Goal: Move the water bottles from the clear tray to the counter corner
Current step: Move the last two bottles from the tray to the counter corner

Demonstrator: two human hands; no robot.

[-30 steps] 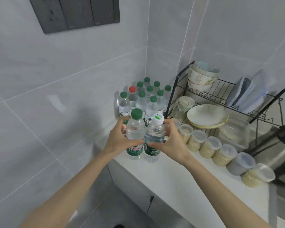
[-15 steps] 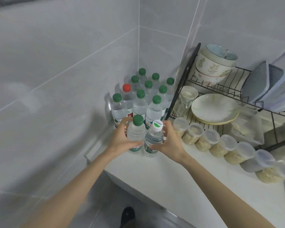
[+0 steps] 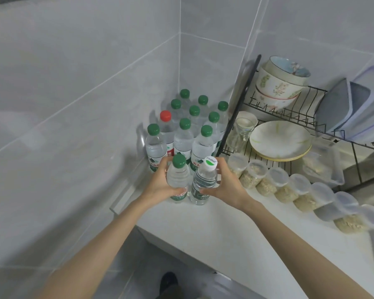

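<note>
Your left hand is curled round the green-capped bottle and your right hand round the white-capped bottle, each gripping below the shoulder, the two bottles upright and touching between your palms. Their bases are low at the desk, just short of the cluster of bottles standing in the corner beyond your hands; whether they rest on it yet I cannot tell. Set both down flat before you loosen either grip, nudge them forward as a pair until they meet the front row, then open your hands outward and lift straight back, so your right knuckles miss the jars beside them and no neighbour tips. The clear tray is out of view.
</note>
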